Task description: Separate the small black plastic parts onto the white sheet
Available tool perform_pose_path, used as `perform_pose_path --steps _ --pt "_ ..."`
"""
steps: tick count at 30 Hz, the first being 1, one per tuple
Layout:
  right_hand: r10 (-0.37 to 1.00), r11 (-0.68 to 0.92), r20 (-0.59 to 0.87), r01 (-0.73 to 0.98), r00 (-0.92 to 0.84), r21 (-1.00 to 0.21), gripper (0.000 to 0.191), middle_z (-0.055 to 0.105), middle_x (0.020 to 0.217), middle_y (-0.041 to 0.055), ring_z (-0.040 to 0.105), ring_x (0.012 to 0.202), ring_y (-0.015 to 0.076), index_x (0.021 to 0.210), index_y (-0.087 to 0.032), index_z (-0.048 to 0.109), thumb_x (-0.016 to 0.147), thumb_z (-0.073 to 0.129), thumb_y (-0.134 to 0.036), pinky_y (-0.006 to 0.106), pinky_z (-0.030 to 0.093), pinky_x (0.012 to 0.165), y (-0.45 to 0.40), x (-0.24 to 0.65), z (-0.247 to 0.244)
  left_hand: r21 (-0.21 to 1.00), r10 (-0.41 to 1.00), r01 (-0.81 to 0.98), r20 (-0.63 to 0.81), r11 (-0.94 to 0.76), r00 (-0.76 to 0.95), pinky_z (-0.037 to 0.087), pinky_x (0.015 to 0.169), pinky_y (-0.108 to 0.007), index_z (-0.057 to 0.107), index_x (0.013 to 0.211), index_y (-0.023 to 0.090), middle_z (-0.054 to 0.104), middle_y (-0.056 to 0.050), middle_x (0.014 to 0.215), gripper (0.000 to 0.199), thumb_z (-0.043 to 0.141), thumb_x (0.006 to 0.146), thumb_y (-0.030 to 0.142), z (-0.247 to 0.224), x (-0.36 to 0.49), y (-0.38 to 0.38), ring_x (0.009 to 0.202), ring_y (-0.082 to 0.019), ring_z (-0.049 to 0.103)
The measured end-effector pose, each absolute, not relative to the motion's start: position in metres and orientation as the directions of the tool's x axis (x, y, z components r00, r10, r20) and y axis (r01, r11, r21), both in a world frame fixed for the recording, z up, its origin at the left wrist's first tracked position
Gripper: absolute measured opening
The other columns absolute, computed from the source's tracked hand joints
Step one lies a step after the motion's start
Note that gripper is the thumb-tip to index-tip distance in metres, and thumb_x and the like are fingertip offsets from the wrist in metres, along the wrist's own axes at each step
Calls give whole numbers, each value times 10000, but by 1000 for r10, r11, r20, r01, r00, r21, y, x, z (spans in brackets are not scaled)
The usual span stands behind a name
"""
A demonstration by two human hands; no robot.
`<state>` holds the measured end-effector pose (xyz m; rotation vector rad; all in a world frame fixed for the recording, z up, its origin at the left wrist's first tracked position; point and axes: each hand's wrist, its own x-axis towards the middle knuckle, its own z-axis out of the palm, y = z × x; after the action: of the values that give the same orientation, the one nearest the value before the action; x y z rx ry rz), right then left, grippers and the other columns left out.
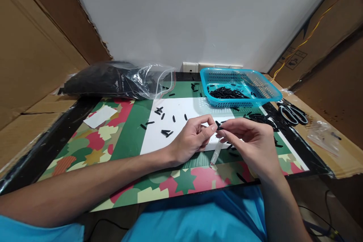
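Observation:
My left hand (195,138) and my right hand (251,138) meet over the white sheet (153,143). Between their fingertips is a small black piece (218,125), pinched from both sides. Its exact kind is too small to make out. Below the hands lies a clear tube (216,154). Several loose slim black pieces (174,118) are scattered on the sheet to the left of my hands. More black pieces (256,117) lie in a heap beyond my right hand.
A blue plastic basket (241,103) with many black pieces stands at the back right. Scissors (292,114) lie right of it. A clear bag of black material (113,81) rests at the back left, near a white paper (100,116). Cardboard (36,19) walls the left side.

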<state>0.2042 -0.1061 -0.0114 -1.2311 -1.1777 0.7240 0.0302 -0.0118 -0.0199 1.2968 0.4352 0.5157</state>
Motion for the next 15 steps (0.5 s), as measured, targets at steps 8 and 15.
perform_pose_path --steps 8,15 --pt "915 241 280 164 292 -957 84 832 801 29 816 668 187 897 -200 838 861 901 -245 249 692 652 -106 204 -12 962 608 -148 -21 228 794 241 442 -132 521 914 213 386 103 634 358 673 1004 525 -20 32 -12 502 -47 243" --pt "915 230 271 165 299 -959 99 836 803 31 819 673 198 889 -207 844 855 909 -274 271 705 663 -107 204 -11 967 619 -135 -29 217 785 246 446 -139 450 909 240 373 122 589 382 630 1034 553 -17 32 -14 479 -50 219"
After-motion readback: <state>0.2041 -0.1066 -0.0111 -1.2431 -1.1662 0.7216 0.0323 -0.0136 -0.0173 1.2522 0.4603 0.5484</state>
